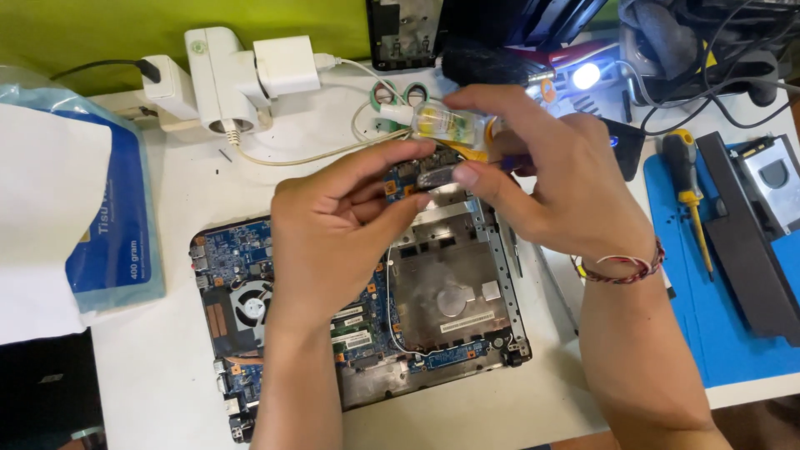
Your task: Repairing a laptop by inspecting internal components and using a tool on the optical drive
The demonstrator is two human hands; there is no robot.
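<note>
Overhead, the right hand (558,167) grips a small clear plastic bottle with yellow contents (446,123) above an opened laptop's blue circuit board (242,250); the left hand (333,225) pinches its tip.

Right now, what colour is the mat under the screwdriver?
Blue mat, yellow-handled screwdriver; head view.

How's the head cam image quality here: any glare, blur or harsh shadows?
Head view: even, soft light, shadows faint under both hands. The small lamp at the top blows out to a white spot with a bluish halo. The opened laptop is fairly sharp; the clear tool handle in the right hand and the left hand fingertips look slightly smeared. White table is bright, not clipped.
</note>
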